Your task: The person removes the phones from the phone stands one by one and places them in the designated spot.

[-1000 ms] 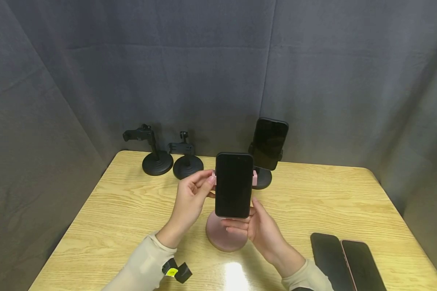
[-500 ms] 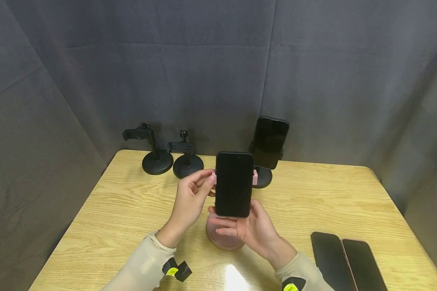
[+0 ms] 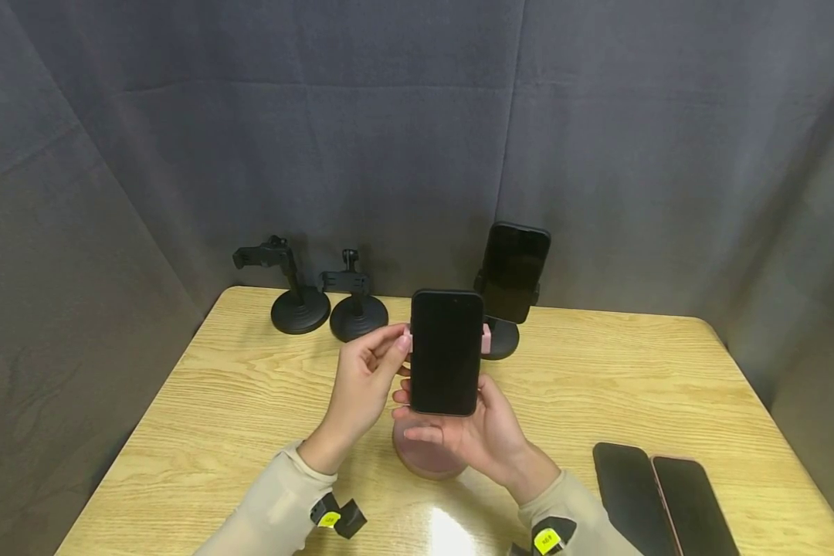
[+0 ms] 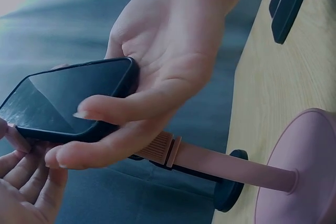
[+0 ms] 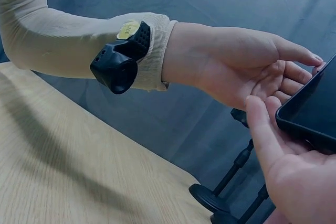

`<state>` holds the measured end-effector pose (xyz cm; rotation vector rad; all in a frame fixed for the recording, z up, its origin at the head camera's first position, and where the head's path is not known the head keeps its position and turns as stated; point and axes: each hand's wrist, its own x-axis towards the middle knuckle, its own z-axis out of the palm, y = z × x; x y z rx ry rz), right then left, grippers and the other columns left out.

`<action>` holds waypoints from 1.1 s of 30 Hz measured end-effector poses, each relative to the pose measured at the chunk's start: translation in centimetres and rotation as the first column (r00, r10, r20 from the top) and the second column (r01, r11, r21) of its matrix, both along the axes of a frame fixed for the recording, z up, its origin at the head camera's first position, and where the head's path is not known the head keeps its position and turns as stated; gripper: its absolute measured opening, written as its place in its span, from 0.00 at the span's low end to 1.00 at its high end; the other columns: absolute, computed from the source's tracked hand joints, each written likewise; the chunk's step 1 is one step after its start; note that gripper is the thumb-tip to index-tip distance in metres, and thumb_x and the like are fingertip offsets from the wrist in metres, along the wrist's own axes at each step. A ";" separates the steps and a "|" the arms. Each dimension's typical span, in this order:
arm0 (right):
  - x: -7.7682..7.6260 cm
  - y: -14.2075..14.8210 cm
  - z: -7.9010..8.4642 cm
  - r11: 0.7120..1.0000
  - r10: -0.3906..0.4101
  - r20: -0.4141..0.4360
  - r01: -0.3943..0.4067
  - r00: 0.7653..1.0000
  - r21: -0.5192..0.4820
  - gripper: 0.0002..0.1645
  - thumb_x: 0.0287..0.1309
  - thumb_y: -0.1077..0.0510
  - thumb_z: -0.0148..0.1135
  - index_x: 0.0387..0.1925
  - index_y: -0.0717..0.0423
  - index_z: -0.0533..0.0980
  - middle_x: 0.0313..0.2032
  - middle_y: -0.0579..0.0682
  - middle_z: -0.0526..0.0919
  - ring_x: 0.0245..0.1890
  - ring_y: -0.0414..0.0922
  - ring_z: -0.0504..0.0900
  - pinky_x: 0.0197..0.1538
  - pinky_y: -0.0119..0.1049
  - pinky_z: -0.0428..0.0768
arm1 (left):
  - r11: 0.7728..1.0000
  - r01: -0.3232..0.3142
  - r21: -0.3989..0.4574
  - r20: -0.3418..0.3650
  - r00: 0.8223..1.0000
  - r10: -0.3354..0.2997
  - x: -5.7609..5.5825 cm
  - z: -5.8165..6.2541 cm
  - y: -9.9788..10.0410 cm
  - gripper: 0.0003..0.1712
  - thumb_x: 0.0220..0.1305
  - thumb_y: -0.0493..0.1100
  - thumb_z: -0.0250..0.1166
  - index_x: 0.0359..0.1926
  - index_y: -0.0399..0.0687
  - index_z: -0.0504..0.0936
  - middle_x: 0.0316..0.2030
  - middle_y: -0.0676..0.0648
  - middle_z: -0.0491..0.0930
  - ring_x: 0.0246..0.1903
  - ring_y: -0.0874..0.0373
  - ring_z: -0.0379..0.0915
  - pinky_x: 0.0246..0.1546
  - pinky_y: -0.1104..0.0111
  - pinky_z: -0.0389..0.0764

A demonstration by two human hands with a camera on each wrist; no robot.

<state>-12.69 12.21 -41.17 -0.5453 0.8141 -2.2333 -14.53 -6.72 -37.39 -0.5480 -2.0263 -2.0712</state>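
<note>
A smartphone (image 3: 446,351) with a dark screen stands upright in the clamp of a pink phone stand (image 3: 427,455), facing me. At the phone's left edge, my left hand (image 3: 363,382) pinches the pink clamp arm between thumb and fingers. My right hand (image 3: 489,436) cradles the lower end of the phone, thumb by its right edge and fingers reaching behind to the left. In the left wrist view, the phone's bottom edge sits against the right hand (image 4: 168,56), and the stand's pink pole (image 4: 231,166) runs to its round base. Most of the clamp is hidden behind the phone.
Two black phone stands, one left (image 3: 300,310) and one beside it (image 3: 359,316), stand at the back. Behind the pink stand, another black stand holds a phone (image 3: 517,270). Two phones, one black (image 3: 628,490) and one pink-edged (image 3: 695,506), lie at the table's right front. A grey curtain (image 3: 417,139) hangs behind.
My right hand has moved left and slightly up under the phone, its fingers now showing past the phone's left edge. The left hand, phone and stand keep their places.
</note>
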 end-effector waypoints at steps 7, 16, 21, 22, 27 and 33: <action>0.1 -0.4 -0.1 0.998 -0.027 0.008 0.028 1.000 -0.051 0.35 0.78 0.45 0.19 0.67 0.50 0.69 0.62 0.49 0.79 0.59 0.45 0.81 0.62 0.38 0.81 | 1.000 -0.019 -0.009 -0.013 1.000 0.019 -0.1 -0.1 0.1 0.16 0.72 0.31 0.57 0.54 0.21 0.79 0.41 0.25 0.83 0.36 0.71 0.81 0.37 0.74 0.85; 0.3 -1.0 0.2 0.995 -0.103 0.017 0.103 0.995 -0.003 0.35 0.79 0.42 0.19 0.62 0.47 0.72 0.55 0.49 0.82 0.51 0.43 0.82 0.57 0.34 0.82 | 0.978 -0.140 -0.153 -0.161 0.980 0.115 -0.5 -0.4 0.1 0.12 0.74 0.35 0.58 0.51 0.31 0.82 0.36 0.37 0.84 0.35 0.61 0.82 0.40 0.65 0.87; 0.3 -1.1 0.2 0.992 -0.123 0.025 0.122 0.992 0.012 0.34 0.79 0.41 0.21 0.63 0.46 0.72 0.55 0.50 0.83 0.50 0.43 0.82 0.55 0.34 0.83 | 0.968 -0.181 -0.171 -0.275 0.953 0.130 -1.2 -0.6 0.3 0.10 0.75 0.34 0.55 0.45 0.33 0.83 0.29 0.40 0.80 0.28 0.54 0.81 0.35 0.63 0.87; 0.3 -1.1 0.2 0.992 -0.124 0.027 0.123 0.992 0.013 0.34 0.79 0.41 0.21 0.63 0.47 0.72 0.54 0.50 0.83 0.50 0.43 0.83 0.55 0.34 0.83 | 0.966 -0.189 -0.178 -0.290 0.948 0.132 -1.3 -0.6 0.3 0.10 0.75 0.34 0.55 0.44 0.33 0.82 0.28 0.41 0.80 0.27 0.54 0.81 0.34 0.66 0.86; 0.3 -1.2 0.1 0.994 -0.113 0.021 0.113 0.993 0.001 0.33 0.79 0.43 0.21 0.62 0.47 0.72 0.54 0.49 0.82 0.48 0.44 0.82 0.55 0.33 0.82 | 0.943 -0.228 -0.241 -0.356 0.925 0.132 -1.8 -0.8 0.4 0.17 0.80 0.45 0.51 0.39 0.38 0.80 0.25 0.45 0.77 0.22 0.56 0.78 0.29 0.72 0.81; 0.3 -1.2 0.3 0.994 -0.110 0.020 0.109 0.994 0.011 0.34 0.79 0.40 0.20 0.61 0.47 0.72 0.52 0.49 0.82 0.47 0.43 0.83 0.54 0.33 0.82 | 0.894 -0.303 -0.330 -0.453 0.882 0.132 -2.3 -1.0 0.5 0.34 0.80 0.64 0.38 0.33 0.43 0.75 0.20 0.49 0.73 0.21 0.61 0.71 0.24 0.72 0.72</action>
